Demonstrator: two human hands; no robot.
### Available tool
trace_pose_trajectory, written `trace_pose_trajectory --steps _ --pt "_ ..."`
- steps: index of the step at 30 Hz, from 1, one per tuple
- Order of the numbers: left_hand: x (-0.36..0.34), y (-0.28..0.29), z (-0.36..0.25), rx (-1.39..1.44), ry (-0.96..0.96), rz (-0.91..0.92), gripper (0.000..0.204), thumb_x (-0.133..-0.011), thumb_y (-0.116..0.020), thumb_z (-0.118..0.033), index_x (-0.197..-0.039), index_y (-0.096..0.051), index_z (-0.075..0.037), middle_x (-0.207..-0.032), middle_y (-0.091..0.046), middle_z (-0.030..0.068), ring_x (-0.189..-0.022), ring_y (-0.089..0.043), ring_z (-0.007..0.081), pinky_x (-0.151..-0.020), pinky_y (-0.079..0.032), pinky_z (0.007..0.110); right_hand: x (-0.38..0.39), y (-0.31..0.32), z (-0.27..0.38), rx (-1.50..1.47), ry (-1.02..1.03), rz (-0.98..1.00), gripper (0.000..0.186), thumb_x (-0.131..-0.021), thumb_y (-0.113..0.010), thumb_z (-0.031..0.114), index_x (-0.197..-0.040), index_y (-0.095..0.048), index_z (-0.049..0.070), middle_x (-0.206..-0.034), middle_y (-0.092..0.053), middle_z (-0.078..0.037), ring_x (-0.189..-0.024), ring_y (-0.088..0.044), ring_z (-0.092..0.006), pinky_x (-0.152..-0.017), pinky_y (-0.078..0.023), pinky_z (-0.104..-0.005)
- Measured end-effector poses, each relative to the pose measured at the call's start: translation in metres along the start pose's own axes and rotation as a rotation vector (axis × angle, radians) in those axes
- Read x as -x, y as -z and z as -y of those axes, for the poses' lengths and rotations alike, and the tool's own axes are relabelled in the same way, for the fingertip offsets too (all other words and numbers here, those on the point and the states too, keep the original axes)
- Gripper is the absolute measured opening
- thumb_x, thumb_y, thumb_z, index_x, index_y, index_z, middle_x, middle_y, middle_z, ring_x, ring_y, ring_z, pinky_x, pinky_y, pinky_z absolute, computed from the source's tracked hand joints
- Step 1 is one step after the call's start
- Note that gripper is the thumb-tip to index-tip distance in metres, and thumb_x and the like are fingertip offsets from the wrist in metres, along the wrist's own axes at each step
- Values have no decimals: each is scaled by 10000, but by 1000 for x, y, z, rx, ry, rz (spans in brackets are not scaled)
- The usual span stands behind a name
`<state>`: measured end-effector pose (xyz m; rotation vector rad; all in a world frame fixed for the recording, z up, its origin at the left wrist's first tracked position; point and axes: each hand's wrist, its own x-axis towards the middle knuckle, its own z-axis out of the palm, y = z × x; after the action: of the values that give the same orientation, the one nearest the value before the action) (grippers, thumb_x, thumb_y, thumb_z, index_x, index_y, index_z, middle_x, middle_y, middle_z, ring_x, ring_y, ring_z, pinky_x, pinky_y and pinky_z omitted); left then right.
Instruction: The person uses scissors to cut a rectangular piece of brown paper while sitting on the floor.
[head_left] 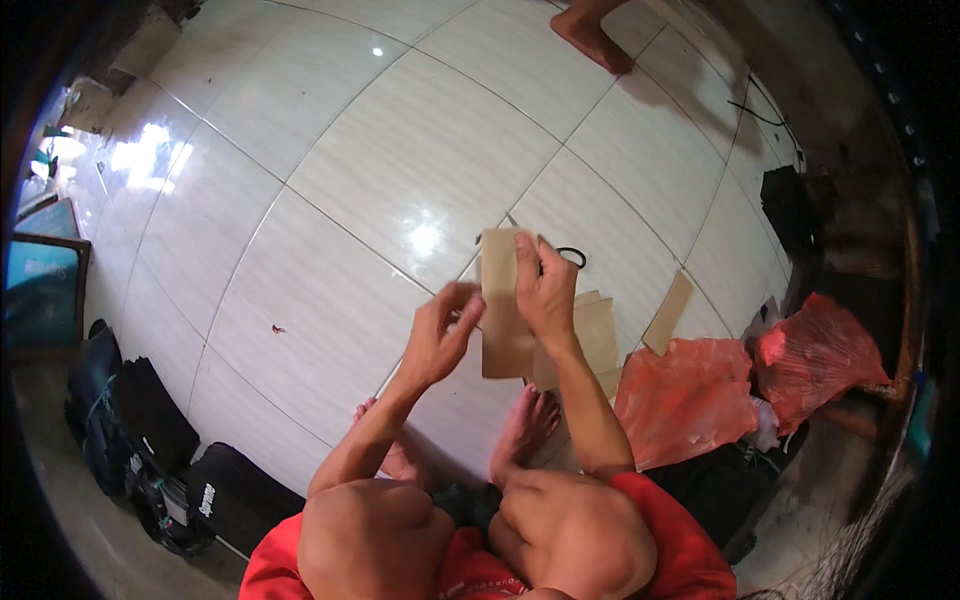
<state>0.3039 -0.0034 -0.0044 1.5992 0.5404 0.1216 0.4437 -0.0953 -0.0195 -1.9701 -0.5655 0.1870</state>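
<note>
Brown paper piece [505, 315] being pinched by right hand [550, 297]; left hand [440, 332] hovering left of grip, contact unclear. Judged step: positioning; next move probably calling for steady right pinch.

Your strip [500, 330]: brown paper, smooth and matt
Floor tiles [400, 140]: smooth and glossy, bouncing light toward you
Red bag [815, 355]: thin, crinkled, shiny plastic
Your red clothing [685, 530]: matt cloth
Black bundle [150, 410] at your left: matt, cloth-like
</note>
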Motion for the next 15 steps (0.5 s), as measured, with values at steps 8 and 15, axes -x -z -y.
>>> trace_pose_trajectory --steps 8,15 --pt "-31 3 -9 -58 -79 -282 433 -1013 -621 -259 -715 -611 55 -520 -389 35 -553 -328 71 -458 -320 309 30 13 22 -21 -110 252 301 -1013 -585 240 -861 -602 -19 -619 -525 -203 -490 -507 -282 -506 -411 -388" --pt "-15 -3 -4 -117 -20 -274 455 -1016 -620 -274 -704 -557 52 -547 -349 43 -566 -325 70 -464 -315 310 23 18 34 2 -45 335 336 -1015 -583 262 -835 -590 -22 -571 -451 -154 -489 -407 -149 -485 -361 -341"
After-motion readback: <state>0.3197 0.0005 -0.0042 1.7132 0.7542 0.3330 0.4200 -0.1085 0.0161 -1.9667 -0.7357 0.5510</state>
